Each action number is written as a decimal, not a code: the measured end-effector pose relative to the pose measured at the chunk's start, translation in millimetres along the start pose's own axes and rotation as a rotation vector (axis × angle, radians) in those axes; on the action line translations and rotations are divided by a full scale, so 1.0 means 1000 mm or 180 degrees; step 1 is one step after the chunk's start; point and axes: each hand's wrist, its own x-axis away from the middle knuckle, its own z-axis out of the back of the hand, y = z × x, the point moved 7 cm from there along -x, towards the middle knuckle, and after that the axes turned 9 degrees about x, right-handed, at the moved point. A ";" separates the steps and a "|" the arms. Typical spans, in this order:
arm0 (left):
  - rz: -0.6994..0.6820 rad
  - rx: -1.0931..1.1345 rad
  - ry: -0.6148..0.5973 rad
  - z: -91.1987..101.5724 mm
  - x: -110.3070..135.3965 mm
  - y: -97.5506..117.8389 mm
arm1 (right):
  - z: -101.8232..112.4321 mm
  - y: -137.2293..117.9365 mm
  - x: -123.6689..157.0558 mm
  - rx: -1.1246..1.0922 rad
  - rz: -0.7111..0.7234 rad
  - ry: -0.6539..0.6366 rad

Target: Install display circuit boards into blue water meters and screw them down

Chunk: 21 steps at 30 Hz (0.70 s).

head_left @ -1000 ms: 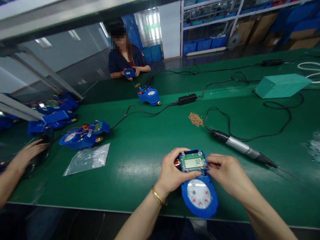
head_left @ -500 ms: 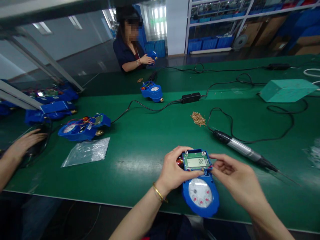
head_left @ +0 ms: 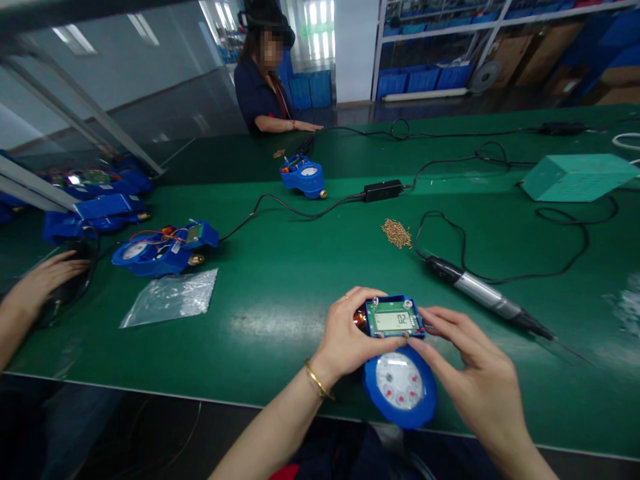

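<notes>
- The blue plastic meter with a round white dial [head_left: 400, 380] is held at the near edge of the table; the dial, marked with red pointers, faces up nearest the person.
- Beyond the dial, its open housing frames a grey rectangular display [head_left: 393, 321], which reads about 0.2 on a green circuit board.
- Around it spreads a smooth green tabletop [head_left: 280, 280], glossy under the lights.
- Just past the meter lies a loose pile of small brass-coloured screws [head_left: 397, 233]; to its right, a silver-and-black electric screwdriver [head_left: 483, 293] lies slanted, its thin bit toward the near right.
- Leftward sit a flat clear plastic bag [head_left: 170, 300] and an open blue meter with red wires [head_left: 155, 257].
- Farther off are a black cable box [head_left: 383, 191], another blue meter [head_left: 303, 178] and a teal box-shaped unit [head_left: 580, 178].
- Across the table, a co-worker in dark blue [head_left: 260, 100] rests one hand flat; behind stand metal shelves with blue bins [head_left: 420, 79].
- The left hand [head_left: 345, 333] curls around the housing's left side, thumb along its lower edge, gripping it.
- The right hand [head_left: 473, 367] has thumb and forefinger slightly parted at the housing's right corner; whether they pinch anything cannot be told.
</notes>
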 end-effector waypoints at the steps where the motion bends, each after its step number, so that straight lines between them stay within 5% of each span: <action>1: 0.0008 0.0003 -0.0006 0.000 0.000 -0.001 | -0.005 0.003 -0.002 -0.0125 0.0005 -0.0106; 9: 0.0121 0.0139 -0.0083 -0.002 0.001 -0.003 | -0.033 0.021 -0.022 -0.1362 -0.0241 -0.1269; 14: 0.0253 0.0436 -0.0500 0.000 0.001 -0.007 | -0.028 0.017 -0.028 -0.0808 0.0241 -0.1141; 18: -0.0108 0.0353 -0.1088 0.005 0.000 -0.003 | -0.025 0.017 -0.026 -0.0554 0.0473 -0.1095; 21: -0.0298 0.0258 -0.1081 0.009 -0.001 -0.003 | -0.024 0.016 -0.026 -0.0497 0.0525 -0.1105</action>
